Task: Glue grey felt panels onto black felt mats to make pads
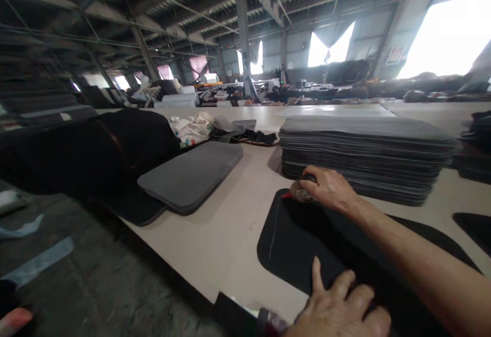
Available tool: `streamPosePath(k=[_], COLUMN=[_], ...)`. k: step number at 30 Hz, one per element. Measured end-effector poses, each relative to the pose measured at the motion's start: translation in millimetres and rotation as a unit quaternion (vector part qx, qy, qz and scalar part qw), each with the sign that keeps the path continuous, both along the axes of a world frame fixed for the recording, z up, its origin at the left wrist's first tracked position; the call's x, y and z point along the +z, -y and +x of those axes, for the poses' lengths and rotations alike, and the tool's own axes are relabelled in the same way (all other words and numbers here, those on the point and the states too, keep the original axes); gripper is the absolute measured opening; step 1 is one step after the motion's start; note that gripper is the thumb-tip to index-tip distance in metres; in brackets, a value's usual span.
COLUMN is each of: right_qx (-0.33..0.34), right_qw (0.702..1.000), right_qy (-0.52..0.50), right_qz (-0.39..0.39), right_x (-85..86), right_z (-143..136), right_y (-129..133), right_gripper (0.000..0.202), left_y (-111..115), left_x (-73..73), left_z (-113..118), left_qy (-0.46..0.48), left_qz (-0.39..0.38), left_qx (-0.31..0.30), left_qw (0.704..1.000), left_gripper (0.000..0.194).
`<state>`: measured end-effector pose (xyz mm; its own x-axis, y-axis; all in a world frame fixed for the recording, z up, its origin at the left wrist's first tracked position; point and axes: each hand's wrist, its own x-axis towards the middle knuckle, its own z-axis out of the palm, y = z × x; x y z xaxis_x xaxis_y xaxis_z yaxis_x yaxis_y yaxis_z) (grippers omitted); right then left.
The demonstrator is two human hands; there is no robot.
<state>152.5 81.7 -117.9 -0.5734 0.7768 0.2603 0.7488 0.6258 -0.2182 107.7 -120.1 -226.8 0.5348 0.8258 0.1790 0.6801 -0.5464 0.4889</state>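
Note:
A black rounded-corner mat lies flat on the table, with a thin pale line running near its left edge. Above the mat's far left corner, my right hand is closed around a brownish bottle-like applicator. Its pointed red tip meets the mat at the far end of the pale line, and a dark end shows by my fingers. At the bottom of the view, my left hand rests on the near part of the mat with its fingers spread and nothing held.
A tall stack of grey-black mats stands just beyond my right hand. To the left lie a thick grey pad and a big black roll. Crumpled patterned cloth sits behind. The pale table drops off at its left edge.

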Motion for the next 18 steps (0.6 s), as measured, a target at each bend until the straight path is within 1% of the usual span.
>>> streamPosePath(k=[4,6,8,11,15,18], right_qx=[-0.025,-0.034,-0.048,-0.075,-0.115,-0.151], right_qw=[0.999,0.999,0.997,0.995,0.99,0.984], right_qy=[0.029,0.04,0.051,0.064,0.072,0.079], right_qz=[-0.005,-0.012,-0.02,-0.031,-0.042,-0.046], right_x=[7.3,12.2,16.9,21.9,23.3,21.1], right_z=[-0.2,6.7,19.6,49.8,103.8,148.7], right_y=[-10.7,-14.5,-18.2,-23.2,-26.3,-24.5], right_gripper=[0.032,0.034,0.036,0.037,0.034,0.035], left_y=[-0.5,-1.6,-3.1,-4.4,-3.2,-1.6], left_x=[-5.4,-9.0,-11.6,-12.7,-8.7,-3.4], left_z=[2.0,2.7,2.7,1.1,-3.8,-5.8], left_qy=[-0.008,-0.012,-0.013,-0.005,0.022,0.026], left_qz=[0.008,0.008,0.005,-0.01,-0.041,-0.06], left_qx=[0.009,0.01,0.013,0.014,0.003,0.01], left_qw=[1.0,1.0,1.0,1.0,0.999,0.998], left_gripper=[0.043,0.042,0.042,0.041,0.06,0.065])
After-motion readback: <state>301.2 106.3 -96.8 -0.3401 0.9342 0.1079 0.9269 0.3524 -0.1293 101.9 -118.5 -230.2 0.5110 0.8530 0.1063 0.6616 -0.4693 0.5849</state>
